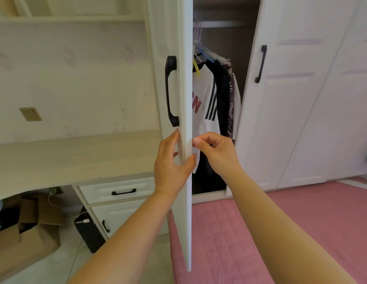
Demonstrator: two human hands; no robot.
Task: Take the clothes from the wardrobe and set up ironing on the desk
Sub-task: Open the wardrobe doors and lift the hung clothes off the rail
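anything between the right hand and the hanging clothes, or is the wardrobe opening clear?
Nothing visible blocks it. The left hand grips the edge of the open wardrobe door, which stands left of the opening. The right hand is already at the opening, at the hem of the white T-shirt; whether it pinches the hem is unclear.

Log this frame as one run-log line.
stage: opening wardrobe | left hand: grips door edge | right hand: pinches white shirt hem | desk: bare

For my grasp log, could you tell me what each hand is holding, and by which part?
The left hand grips the door by its free edge, below the handle. The right hand pinches the hem of the white shirt.
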